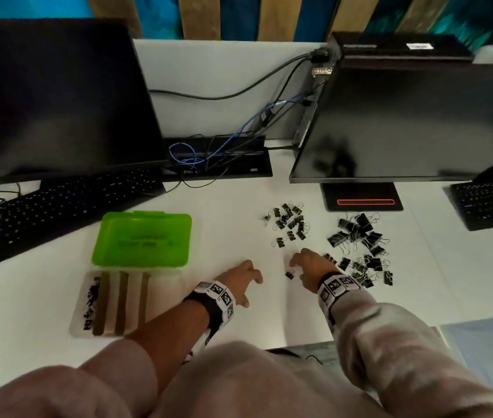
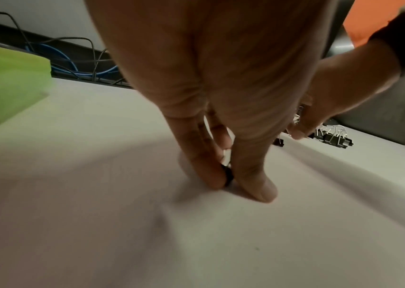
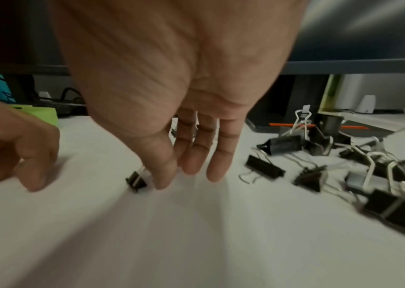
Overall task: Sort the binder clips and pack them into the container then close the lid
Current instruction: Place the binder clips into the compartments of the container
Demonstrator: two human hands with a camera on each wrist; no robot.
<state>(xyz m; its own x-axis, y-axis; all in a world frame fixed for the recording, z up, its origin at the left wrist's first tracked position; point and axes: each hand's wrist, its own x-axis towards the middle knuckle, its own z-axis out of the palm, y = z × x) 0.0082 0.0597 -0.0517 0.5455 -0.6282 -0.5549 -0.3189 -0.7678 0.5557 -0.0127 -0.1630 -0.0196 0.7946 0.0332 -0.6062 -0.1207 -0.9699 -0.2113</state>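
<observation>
Binder clips (image 1: 356, 245) | sorting | left hand (image 2: 221, 117) pinched small clip (image 2: 228, 175), right hand (image 1: 308, 267) slack | next: container (image 1: 130, 300) at 9 o'clock

Matt white desk (image 1: 224, 242), smooth; glossy translucent green plastic lid (image 1: 142, 238); black metal binder clips (image 1: 356, 233) with shiny wire handles; glossy dark monitor (image 1: 414, 122).
</observation>
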